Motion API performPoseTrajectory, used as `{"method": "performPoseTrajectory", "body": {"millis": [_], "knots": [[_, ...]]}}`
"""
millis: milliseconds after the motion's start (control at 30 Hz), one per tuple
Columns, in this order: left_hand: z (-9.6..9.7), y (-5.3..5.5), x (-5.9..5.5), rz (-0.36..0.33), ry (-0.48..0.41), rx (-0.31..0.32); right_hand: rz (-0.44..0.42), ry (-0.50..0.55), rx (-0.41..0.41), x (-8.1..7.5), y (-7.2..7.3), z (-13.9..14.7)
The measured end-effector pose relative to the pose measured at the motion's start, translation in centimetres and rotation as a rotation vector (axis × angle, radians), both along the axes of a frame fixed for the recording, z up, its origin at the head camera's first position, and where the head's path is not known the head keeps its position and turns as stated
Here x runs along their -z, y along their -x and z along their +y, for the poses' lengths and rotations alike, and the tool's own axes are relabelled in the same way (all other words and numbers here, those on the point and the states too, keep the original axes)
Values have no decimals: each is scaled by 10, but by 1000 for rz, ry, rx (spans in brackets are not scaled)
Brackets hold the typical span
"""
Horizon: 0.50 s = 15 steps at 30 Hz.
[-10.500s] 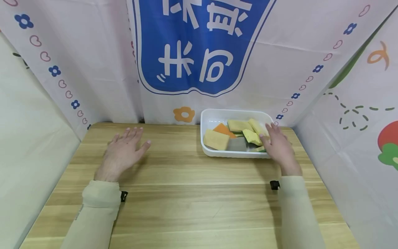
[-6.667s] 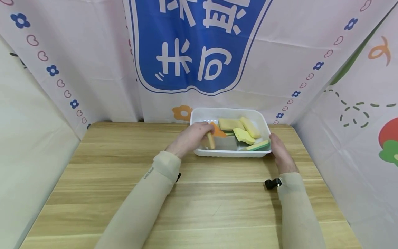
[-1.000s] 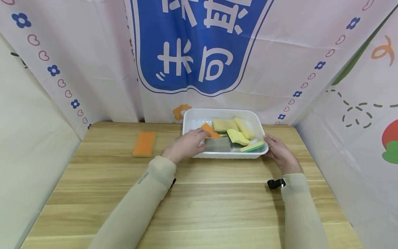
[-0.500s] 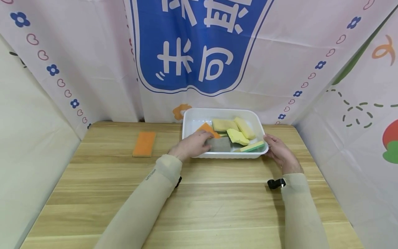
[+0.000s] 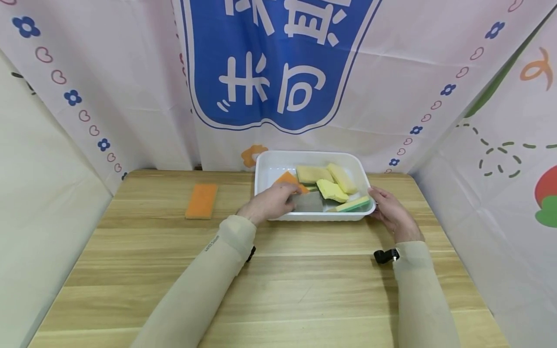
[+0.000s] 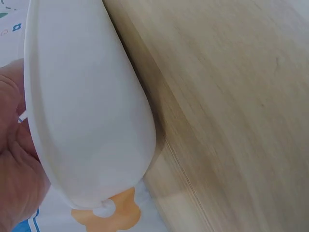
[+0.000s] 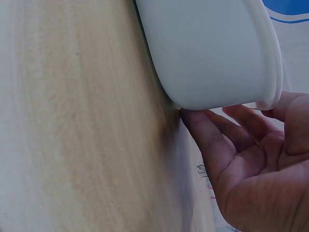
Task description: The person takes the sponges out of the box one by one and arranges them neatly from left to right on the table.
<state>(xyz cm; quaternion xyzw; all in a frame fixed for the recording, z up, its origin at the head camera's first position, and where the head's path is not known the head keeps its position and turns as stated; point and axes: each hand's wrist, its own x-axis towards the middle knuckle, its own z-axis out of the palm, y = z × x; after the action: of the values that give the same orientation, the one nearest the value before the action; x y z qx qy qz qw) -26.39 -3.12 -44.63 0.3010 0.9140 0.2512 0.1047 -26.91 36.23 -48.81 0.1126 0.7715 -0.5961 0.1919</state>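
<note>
A white plastic tray [image 5: 261,175] with several sponges stands at the back of the table. My left hand [image 5: 271,200] reaches over its left front wall and pinches the left end of a grey sponge [image 5: 310,202]. Its fingertips are partly hidden; in the left wrist view the tray wall covers them. My right hand [image 5: 393,212] holds the tray's right front corner, thumb at the rim; in the right wrist view its fingers [image 7: 207,137] press the outer wall. Beside the grey sponge lie an orange sponge [image 5: 287,179], a crumpled yellow sponge [image 5: 331,190] and a green-backed yellow sponge [image 5: 353,205].
An orange sponge [image 5: 202,201] lies flat on the wooden table [image 5: 304,290], left of the tray. Further back in the tray are a tan sponge [image 5: 313,174] and a pale yellow sponge [image 5: 341,178]. A printed cloth [image 5: 148,96] hangs close behind the tray.
A tan-faced sponge left the tray; an orange one now lies on the table. The tray shifted left. Over the last second, my left hand moved slightly right onto the grey sponge.
</note>
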Motion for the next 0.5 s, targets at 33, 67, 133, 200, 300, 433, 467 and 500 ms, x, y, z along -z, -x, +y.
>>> {"method": "performPoseTrajectory", "body": {"millis": [33, 67, 133, 200, 300, 433, 467, 500], "knots": [[0, 0, 0, -11, -5, 1, 0, -1, -1, 0, 0, 0], [0, 0, -1, -21, -7, 1, 0, -2, -1, 0, 0, 0], [1, 1, -1, -35, -8, 1, -2, -4, -2, 0, 0, 1], [1, 1, -1, -41, -10, 0, -3, -5, 0, 0, 0, 0], [3, 2, 0, -32, -7, 3, -5, -7, 3, -1, 0, -1], [3, 2, 2, -7, -2, 7, -4, -4, 11, -2, -1, -1], [3, 2, 2, 0, -2, 8, -4, -3, 12, -3, -1, -1], [3, 1, 2, 3, -4, 8, -5, -2, 16, -3, -1, -2]]}}
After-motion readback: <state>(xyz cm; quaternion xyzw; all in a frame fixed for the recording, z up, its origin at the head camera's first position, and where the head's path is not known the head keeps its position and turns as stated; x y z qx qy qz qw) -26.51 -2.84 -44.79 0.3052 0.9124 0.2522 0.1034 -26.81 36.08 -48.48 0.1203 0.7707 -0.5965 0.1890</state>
